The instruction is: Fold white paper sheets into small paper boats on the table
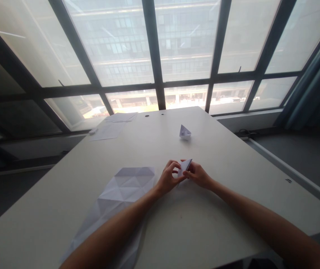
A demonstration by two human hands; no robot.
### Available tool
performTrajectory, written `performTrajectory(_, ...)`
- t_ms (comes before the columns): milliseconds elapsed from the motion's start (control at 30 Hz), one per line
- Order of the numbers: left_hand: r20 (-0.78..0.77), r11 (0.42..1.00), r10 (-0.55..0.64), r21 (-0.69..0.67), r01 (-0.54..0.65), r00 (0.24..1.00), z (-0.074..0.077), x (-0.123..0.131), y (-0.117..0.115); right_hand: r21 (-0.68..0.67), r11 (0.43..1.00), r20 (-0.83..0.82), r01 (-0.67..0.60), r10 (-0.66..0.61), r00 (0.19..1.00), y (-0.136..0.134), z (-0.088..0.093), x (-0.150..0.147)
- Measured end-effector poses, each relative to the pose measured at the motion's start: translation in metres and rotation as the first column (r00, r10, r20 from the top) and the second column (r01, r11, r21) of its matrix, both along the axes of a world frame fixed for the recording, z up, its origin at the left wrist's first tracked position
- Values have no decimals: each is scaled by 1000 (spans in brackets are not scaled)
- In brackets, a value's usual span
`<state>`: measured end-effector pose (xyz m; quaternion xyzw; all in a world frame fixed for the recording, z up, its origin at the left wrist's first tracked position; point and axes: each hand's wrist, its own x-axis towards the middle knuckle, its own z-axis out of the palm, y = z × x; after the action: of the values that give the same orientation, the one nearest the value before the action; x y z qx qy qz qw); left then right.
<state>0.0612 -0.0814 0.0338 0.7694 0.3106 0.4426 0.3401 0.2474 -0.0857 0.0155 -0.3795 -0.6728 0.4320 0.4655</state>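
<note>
Both hands hold a small folded piece of white paper [184,166] just above the table, in the middle of the view. My left hand [170,176] pinches its left side, thumb below and fingers curled at the top. On the right edge, my right hand [198,175] grips it between thumb and fingers, partly hiding that side. The paper has a pointed corner at the upper right. Beneath and beside my left forearm lies a large creased sheet of paper [120,190] with triangular fold lines. Farther off stands a folded paper boat [185,133].
Flat sheets of paper [106,131] lie at the far left of the white table [227,224], with a small white object [93,131] beside them. A dark round spot [146,116] is near the far edge. Tall windows stand behind, and a curtain [311,78] hangs at right.
</note>
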Motion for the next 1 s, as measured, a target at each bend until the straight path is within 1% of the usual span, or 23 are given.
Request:
performTrajectory(133, 17, 999, -12, -45, 12, 1000, 1, -1, 1, 11, 1000, 9, -2, 2, 1000, 0, 1, 1)
performTrajectory(267, 74, 989, -23, -141, 34, 997, 0, -3, 3, 0, 1000, -1, -22, 22, 1000, 1, 2, 1)
performTrajectory(467, 197, 955, -35, -283, 91, 980, -2, -7, 10, -22, 1000, -6, -13, 13, 1000, 1, 1, 1)
performTrajectory(600, 234, 925, -17, -364, 104, 972, -3, -12, 15, -21, 1000, 4, -16, 16, 1000, 1, 1, 2)
performTrajectory(733, 320, 885, -1, -441, 150, 947, -4, -14, 17, 0, 1000, 3, -22, 22, 1000, 2, 0, 2)
performTrajectory(867, 440, 830, -4, -500, 248, 898, -4, -13, 17, 0, 1000, -23, -1, 1, 1000, 4, -1, 4)
performTrajectory(1000, 525, 759, -11, -550, 350, 851, -5, -13, 19, 1, 999, -93, 47, -46, 995, 5, -1, 6)
